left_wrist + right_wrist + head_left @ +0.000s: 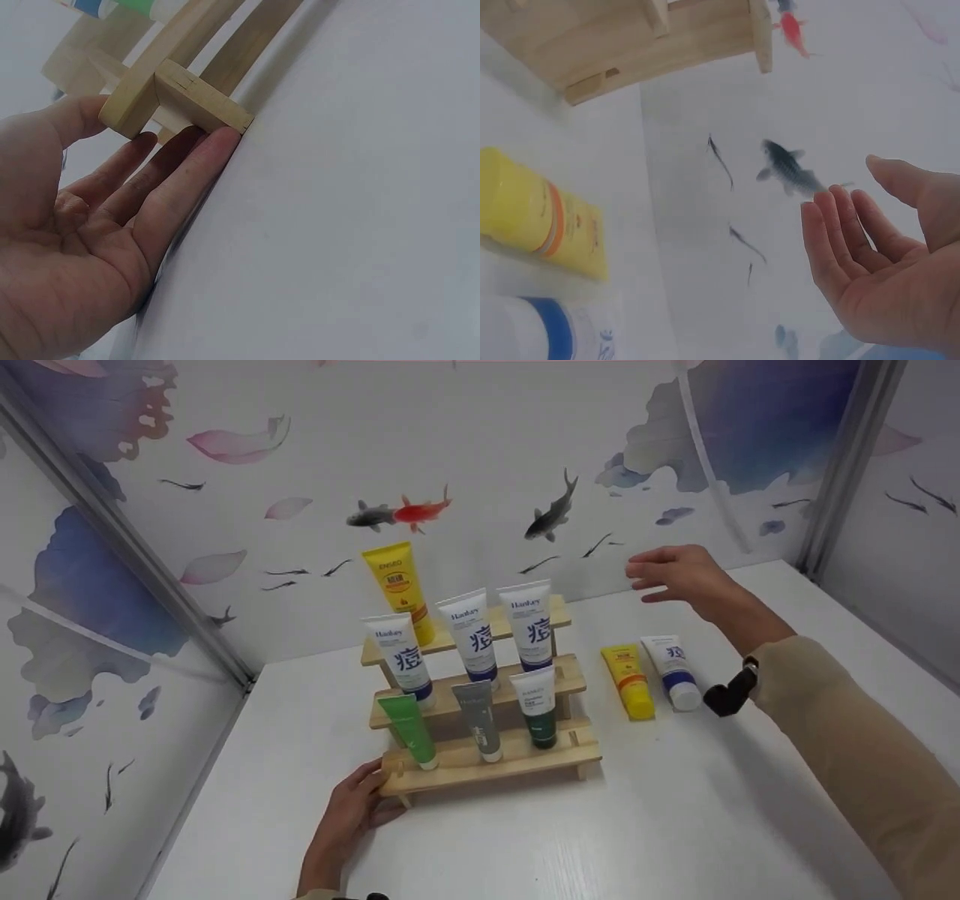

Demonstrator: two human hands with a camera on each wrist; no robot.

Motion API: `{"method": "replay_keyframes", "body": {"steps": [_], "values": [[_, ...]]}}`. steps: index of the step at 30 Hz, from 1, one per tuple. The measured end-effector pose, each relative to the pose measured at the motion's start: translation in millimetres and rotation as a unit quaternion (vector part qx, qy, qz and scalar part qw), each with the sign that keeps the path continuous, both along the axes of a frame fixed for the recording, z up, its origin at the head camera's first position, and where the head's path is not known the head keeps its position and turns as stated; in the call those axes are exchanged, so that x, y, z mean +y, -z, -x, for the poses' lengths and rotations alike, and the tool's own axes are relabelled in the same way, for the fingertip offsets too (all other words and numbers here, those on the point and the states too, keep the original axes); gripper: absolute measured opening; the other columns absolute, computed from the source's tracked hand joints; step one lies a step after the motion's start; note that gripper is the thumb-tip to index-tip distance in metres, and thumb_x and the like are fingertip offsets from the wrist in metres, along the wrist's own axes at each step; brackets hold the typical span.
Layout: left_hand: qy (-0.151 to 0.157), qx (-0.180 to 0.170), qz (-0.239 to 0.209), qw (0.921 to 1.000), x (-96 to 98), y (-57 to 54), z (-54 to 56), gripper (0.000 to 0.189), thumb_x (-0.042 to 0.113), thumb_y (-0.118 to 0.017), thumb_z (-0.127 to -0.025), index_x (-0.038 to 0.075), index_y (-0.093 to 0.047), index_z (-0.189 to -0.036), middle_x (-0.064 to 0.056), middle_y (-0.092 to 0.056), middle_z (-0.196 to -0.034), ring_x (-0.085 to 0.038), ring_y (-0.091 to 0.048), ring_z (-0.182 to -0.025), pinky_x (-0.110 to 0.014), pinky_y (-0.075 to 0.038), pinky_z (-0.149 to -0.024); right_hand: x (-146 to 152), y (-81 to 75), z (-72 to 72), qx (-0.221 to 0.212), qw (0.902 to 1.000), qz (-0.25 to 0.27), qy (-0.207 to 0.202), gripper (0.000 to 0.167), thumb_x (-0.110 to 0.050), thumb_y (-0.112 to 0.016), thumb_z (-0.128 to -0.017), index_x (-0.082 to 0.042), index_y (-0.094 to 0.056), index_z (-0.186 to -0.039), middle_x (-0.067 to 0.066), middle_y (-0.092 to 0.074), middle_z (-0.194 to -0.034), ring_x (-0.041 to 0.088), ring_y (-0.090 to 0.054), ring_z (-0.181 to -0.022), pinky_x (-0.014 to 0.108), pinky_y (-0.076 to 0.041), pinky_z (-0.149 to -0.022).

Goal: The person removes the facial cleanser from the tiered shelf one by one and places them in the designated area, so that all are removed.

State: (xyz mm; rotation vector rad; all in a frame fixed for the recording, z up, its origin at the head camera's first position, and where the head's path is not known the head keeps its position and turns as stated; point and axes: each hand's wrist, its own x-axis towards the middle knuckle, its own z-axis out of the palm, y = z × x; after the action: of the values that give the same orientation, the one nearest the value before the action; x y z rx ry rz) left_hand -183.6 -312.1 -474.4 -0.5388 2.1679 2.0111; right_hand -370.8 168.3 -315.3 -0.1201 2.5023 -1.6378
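While my left hand gripped the central wooden stand at seven o'clock, presumably to steady its tubes, my right hand hung empty at two o'clock, fingers loose.

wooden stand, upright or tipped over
Upright: the wooden stand carries standing tubes on all three steps; the left hand holds its end.
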Motion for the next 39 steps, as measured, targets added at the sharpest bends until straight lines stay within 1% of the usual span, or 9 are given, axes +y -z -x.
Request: {"method": "replay_keyframes", "body": {"steps": [5, 8, 10, 13, 17, 20, 24, 30, 39], "values": [[0.003, 0.006, 0.001, 1.0000, -0.4, 0.5, -0.5, 0.050, 0.023, -0.043, -0.107, 0.002, -0.037, -0.152, -0.029, -0.044, -0.151, -0.028, -0.067, -0.118, -0.042, -0.062, -0.090, -18, -25.2, -8.7, 0.029, 0.9990, 0.009, -0.032, 0.060, -0.046, -0.061, -0.097, -0.013, -0.050, -0.146, 0.013, -0.053, -0.145, 0.029, -0.056, -0.131, 0.033, -0.053, -0.105], [0.007, 0.012, 0.002, 0.9999, -1.1, 1.3, -0.6, 0.050, 0.023, -0.042, -0.107, 0.001, -0.036, -0.152, -0.029, -0.045, -0.151, -0.024, -0.068, -0.116, -0.042, -0.062, -0.091, -30, -38.3, -12.8, 0.044, 0.9973, 0.013, -0.057, 0.059, -0.045, -0.061, -0.098, -0.013, -0.050, -0.146, 0.012, -0.053, -0.146, 0.028, -0.055, -0.131, 0.037, -0.051, -0.110], [0.006, 0.009, 0.005, 0.9999, -1.0, 1.4, 0.3, 0.050, 0.023, -0.042, -0.107, 0.002, -0.036, -0.153, -0.029, -0.043, -0.152, -0.027, -0.066, -0.120, -0.042, -0.062, -0.091, -38, -45.7, -14.7, 0.050, 0.9960, 0.016, -0.072, 0.057, -0.043, -0.061, -0.098, -0.013, -0.050, -0.146, 0.012, -0.053, -0.147, 0.028, -0.054, -0.132, 0.040, -0.049, -0.113], [0.003, 0.008, 0.010, 0.9999, -0.3, 0.8, 1.3, 0.050, 0.023, -0.042, -0.107, 0.002, -0.037, -0.152, -0.029, -0.043, -0.152, -0.030, -0.063, -0.124, -0.041, -0.062, -0.091, -53, -54.6, -16.6, 0.061, 0.9930, 0.023, -0.098, 0.055, -0.040, -0.061, -0.099, -0.014, -0.050, -0.146, 0.010, -0.052, -0.148, 0.027, -0.053, -0.133, 0.043, -0.047, -0.115], [0.000, 0.002, 0.010, 0.9999, 0.5, 0.6, 1.3, 0.049, 0.023, -0.043, -0.107, 0.003, -0.039, -0.151, -0.028, -0.047, -0.150, -0.028, -0.067, -0.119, -0.041, -0.062, -0.090, -78, -64.5, -19.5, 0.070, 0.9893, 0.026, -0.125, 0.054, -0.039, -0.062, -0.098, -0.016, -0.051, -0.146, 0.008, -0.053, -0.149, 0.025, -0.053, -0.134, 0.042, -0.046, -0.116], [-0.002, -0.005, 0.008, 1.0000, 0.8, 1.2, 0.8, 0.048, 0.023, -0.043, -0.107, 0.003, -0.039, -0.151, -0.028, -0.049, -0.148, -0.024, -0.069, -0.114, -0.041, -0.063, -0.090, -98, -72.5, -23.4, 0.075, 0.9875, 0.017, -0.138, 0.054, -0.038, -0.063, -0.098, -0.017, -0.051, -0.146, 0.006, -0.053, -0.149, 0.024, -0.053, -0.134, 0.042, -0.046, -0.116], [-0.001, -0.006, 0.014, 0.9999, 0.8, 0.6, 1.0, 0.049, 0.024, -0.043, -0.107, 0.003, -0.039, -0.151, -0.028, -0.048, -0.149, -0.027, -0.068, -0.117, -0.041, -0.063, -0.090, -125, -84.3, -29.8, 0.080, 0.9848, 0.007, -0.154, 0.053, -0.038, -0.064, -0.098, -0.019, -0.052, -0.145, 0.004, -0.055, -0.148, 0.023, -0.055, -0.132, 0.041, -0.048, -0.114], [0.003, -0.004, 0.019, 0.9998, 0.3, -0.5, 1.9, 0.050, 0.026, -0.042, -0.107, 0.003, -0.038, -0.152, -0.027, -0.043, -0.153, -0.033, -0.059, -0.130, -0.041, -0.062, -0.092, -160, -98.0, -37.5, 0.086, 0.9803, -0.017, -0.177, 0.050, -0.037, -0.063, -0.098, -0.021, -0.052, -0.144, 0.000, -0.056, -0.146, 0.020, -0.055, -0.130, 0.036, -0.049, -0.111], [0.001, 0.006, -0.002, 1.0000, -0.8, 2.9, 0.0, 0.052, 0.025, -0.045, -0.106, 0.002, -0.036, -0.152, -0.029, -0.044, -0.152, -0.029, -0.064, -0.123, -0.042, -0.062, -0.091, -195, -105.1, -39.4, 0.088, 0.9780, -0.027, -0.187, 0.050, -0.035, -0.066, -0.097, -0.017, -0.054, -0.143, 0.001, -0.058, -0.142, 0.019, -0.057, -0.128, 0.033, -0.051, -0.109]]}}
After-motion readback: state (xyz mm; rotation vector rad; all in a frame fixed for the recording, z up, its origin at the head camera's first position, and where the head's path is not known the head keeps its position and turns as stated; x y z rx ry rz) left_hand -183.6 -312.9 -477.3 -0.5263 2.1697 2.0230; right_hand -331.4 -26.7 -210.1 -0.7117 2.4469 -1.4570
